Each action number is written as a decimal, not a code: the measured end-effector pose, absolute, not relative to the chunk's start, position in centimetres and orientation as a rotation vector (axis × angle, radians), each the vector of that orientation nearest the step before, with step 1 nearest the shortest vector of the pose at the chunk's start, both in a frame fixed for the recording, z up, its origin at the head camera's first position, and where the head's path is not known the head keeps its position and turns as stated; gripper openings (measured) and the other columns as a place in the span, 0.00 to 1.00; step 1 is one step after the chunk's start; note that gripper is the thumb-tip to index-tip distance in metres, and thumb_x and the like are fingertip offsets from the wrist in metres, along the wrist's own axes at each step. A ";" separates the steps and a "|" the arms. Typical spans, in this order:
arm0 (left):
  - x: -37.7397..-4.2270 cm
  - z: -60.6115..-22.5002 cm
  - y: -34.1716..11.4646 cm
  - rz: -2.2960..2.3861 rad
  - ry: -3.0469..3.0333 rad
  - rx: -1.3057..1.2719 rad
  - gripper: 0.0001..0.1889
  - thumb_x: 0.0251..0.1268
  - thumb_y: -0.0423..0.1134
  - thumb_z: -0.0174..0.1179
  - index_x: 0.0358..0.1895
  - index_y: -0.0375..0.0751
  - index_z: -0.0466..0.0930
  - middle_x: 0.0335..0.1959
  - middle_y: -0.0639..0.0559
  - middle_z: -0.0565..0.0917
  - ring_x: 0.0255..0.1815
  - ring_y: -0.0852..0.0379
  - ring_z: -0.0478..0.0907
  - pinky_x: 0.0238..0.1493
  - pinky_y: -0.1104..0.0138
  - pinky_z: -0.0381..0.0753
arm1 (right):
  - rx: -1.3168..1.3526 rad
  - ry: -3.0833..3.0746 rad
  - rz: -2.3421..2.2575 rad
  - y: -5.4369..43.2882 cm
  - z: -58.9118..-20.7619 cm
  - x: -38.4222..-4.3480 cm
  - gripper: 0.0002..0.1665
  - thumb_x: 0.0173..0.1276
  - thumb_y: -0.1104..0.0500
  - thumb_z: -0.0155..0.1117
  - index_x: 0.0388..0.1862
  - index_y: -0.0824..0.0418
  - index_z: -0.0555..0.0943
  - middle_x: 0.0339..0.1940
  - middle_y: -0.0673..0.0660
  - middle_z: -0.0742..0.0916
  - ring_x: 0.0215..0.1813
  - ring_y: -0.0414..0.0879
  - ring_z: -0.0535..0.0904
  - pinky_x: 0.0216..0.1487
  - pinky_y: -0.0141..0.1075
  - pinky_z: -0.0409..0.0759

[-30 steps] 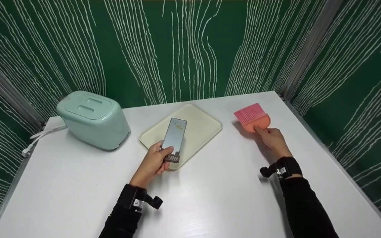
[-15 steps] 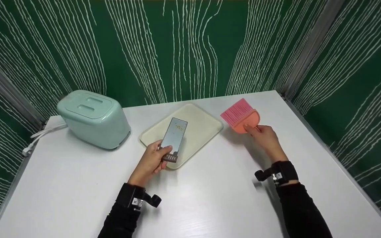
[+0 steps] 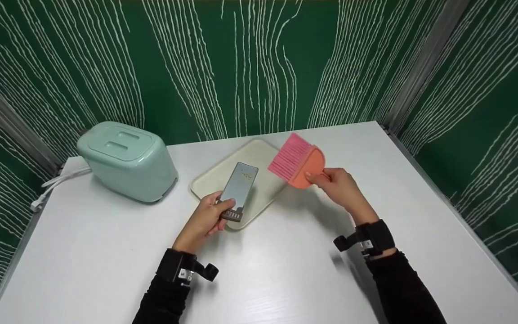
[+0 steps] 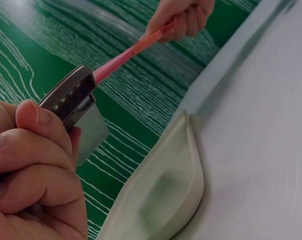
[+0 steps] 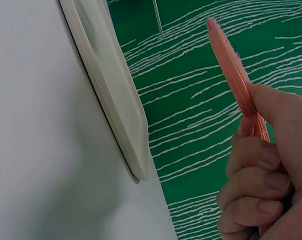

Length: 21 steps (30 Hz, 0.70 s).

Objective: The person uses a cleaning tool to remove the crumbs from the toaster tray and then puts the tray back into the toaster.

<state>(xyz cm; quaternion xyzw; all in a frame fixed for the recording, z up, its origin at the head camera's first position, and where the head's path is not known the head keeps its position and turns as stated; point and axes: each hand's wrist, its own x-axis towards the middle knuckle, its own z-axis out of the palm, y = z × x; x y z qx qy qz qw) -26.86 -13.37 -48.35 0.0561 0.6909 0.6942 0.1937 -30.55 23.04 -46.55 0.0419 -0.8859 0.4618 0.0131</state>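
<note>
Bristles [image 3: 289, 157] of bright pink are carried on an orange half-round brush [image 3: 309, 168], pinched in the right hand [image 3: 342, 186] and held up near the right side of a cream rectangular tray [image 3: 259, 150]. Above the tray, a flat grey rectangular plate [image 3: 241, 183], flecked yellow, is gripped by the left hand [image 3: 205, 218].

The flat plate [image 3: 241, 185] was long and silver, with a brown end full of slots. The left hand [image 3: 207, 216] held it by that end, up above the cream tray [image 3: 217, 174]. Little yellow bits [image 3: 246, 174] sat near its far end. The brush [image 3: 298, 163] had pink bristles and a round orange part. The right hand [image 3: 341, 189] held it up, near the plate but apart.
</note>
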 end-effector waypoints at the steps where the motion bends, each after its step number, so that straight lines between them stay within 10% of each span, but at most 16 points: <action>1: -26.9 -48.3 -13.4 1.945 1.940 0.157 0.16 0.84 0.43 0.57 0.59 0.33 0.73 0.11 0.59 0.74 0.05 0.67 0.63 0.08 0.74 0.59 | 0.163 -2.766 1.428 22.7 -46.5 -30.5 0.27 0.78 0.39 0.67 0.33 0.61 0.85 0.24 0.46 0.76 0.32 0.45 0.68 0.37 0.39 0.67; 6: -26.7 -48.2 -13.4 1.939 1.940 0.121 0.26 0.85 0.44 0.55 0.73 0.31 0.66 0.11 0.60 0.74 0.05 0.68 0.63 0.08 0.74 0.59 | 0.281 -2.785 1.389 20.9 -46.0 -30.2 0.22 0.77 0.40 0.69 0.33 0.57 0.88 0.21 0.44 0.73 0.31 0.44 0.68 0.35 0.38 0.67; 21: -26.7 -48.4 -13.1 1.912 1.926 0.157 0.16 0.84 0.42 0.52 0.63 0.36 0.73 0.21 0.57 0.81 0.12 0.67 0.72 0.15 0.75 0.67 | 0.431 -2.862 1.325 16.9 -45.8 -30.0 0.26 0.75 0.39 0.71 0.21 0.51 0.76 0.16 0.43 0.68 0.23 0.39 0.63 0.28 0.33 0.60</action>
